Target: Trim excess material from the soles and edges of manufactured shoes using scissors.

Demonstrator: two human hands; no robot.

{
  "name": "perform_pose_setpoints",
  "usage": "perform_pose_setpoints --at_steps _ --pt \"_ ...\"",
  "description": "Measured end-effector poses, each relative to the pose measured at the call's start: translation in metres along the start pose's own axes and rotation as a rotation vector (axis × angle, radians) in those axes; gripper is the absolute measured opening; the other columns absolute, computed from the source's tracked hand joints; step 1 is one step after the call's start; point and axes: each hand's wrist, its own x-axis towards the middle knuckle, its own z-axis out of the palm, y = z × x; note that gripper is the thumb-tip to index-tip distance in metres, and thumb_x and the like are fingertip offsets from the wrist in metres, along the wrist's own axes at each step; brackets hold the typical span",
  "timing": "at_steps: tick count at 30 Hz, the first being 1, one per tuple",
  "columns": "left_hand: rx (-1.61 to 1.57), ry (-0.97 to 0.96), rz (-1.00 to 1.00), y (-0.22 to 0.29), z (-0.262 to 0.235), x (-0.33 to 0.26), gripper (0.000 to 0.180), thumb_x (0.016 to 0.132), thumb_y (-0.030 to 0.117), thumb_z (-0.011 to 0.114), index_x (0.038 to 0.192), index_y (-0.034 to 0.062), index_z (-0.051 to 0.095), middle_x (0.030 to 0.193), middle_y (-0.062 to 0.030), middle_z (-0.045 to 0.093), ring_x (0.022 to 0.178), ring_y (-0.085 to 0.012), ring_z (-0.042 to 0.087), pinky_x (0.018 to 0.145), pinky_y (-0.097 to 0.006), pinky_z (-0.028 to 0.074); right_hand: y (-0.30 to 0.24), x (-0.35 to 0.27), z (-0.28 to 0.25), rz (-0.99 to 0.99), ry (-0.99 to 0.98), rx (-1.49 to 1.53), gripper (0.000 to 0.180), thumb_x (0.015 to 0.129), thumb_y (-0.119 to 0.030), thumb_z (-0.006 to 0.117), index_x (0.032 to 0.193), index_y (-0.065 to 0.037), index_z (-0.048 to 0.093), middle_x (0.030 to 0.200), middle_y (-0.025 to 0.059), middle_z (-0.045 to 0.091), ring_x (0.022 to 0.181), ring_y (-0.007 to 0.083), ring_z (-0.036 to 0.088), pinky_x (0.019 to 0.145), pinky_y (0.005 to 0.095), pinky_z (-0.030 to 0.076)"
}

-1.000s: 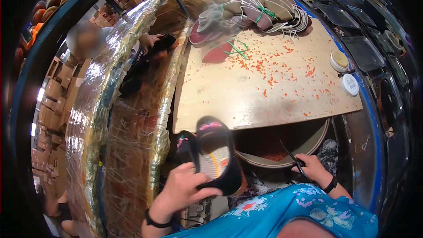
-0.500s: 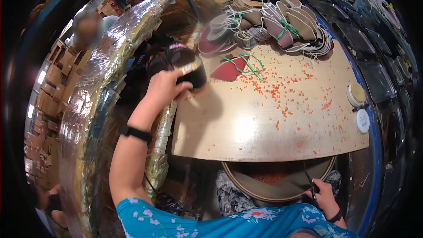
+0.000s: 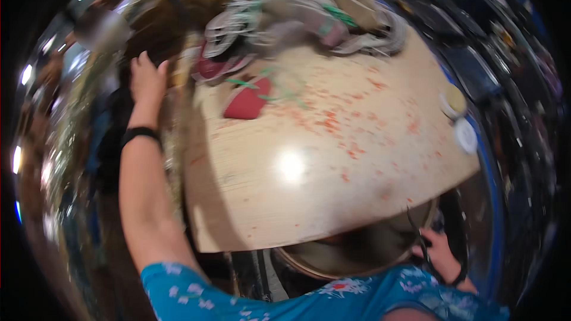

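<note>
My left hand is stretched out past the table's left edge, its fingers spread and nothing in them. Below it lies a dark, blurred area whose contents I cannot make out. My right hand is low at the right, over the rim of a round bin. It grips slim dark scissors, blades pointing up toward the table edge. On the table lies a red fabric piece with green ties. Behind it are a dark red shoe-like piece and bundles of pale-corded pieces, smeared by motion.
Orange scraps are scattered across the table. A tub with a yellowish top and a white round lid stand at its right edge. Dark trays line the right side. Shiny wrapped material runs along the left.
My left hand has let go of the black piece with a pale label and moved left and farther away, fingers opened. The view has turned. My right hand still holds the scissors.
</note>
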Motion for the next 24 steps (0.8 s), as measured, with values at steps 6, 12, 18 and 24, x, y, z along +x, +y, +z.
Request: perform_pose_setpoints --at_steps 6,12,18,24 --pt "-0.79 -0.816 0.647 0.148 -0.047 -0.107 0.039 0.077 0.017 0.068 0.11 0.0015 0.056 0.102 -0.016 0.06 0.094 -0.0276 0.059 0.08 -0.034 0.047 -0.005 0.031 -0.058 0.51 -0.065 0.293 0.051 0.076 -0.014 0.072 0.121 -0.007 0.048 0.057 0.0041 0.056 0.043 0.0079 0.052 0.037 0.0225 0.041" --pt "-0.999 -1.358 0.96 0.265 -0.194 -0.296 0.038 0.08 0.022 0.063 0.111 0.0023 0.057 0.108 -0.0176 0.059 0.1 -0.0336 0.056 0.085 -0.038 0.046 0.109 0.041 -0.188 0.113 0.707 -0.376 0.046 0.07 -0.023 0.069 0.11 -0.006 0.056 0.099 0.016 0.063 0.091 0.0302 0.061 0.079 0.0366 0.047" --pt "-0.913 -1.426 0.716 0.238 -0.214 -0.434 0.046 0.081 0.034 0.062 0.114 0.0027 0.054 0.109 -0.0179 0.057 0.098 -0.0352 0.056 0.083 -0.04 0.046 0.146 0.094 -0.299 0.16 1.018 -0.699 0.054 0.074 -0.005 0.05 0.126 -0.017 0.041 0.101 0.018 0.061 0.094 0.0369 0.058 0.079 0.0451 0.046" --pt "-0.76 -1.042 0.699 0.24 -0.199 -0.47 0.051 0.082 0.051 0.051 0.105 0.0057 0.057 0.09 -0.0129 0.06 0.081 -0.0314 0.059 0.069 -0.04 0.047 0.327 0.081 -0.438 -0.273 0.813 -0.99 0.061 0.082 -0.011 0.049 0.139 -0.006 0.027 0.141 0.016 0.033 0.121 0.0298 0.044 0.096 0.0362 0.039"
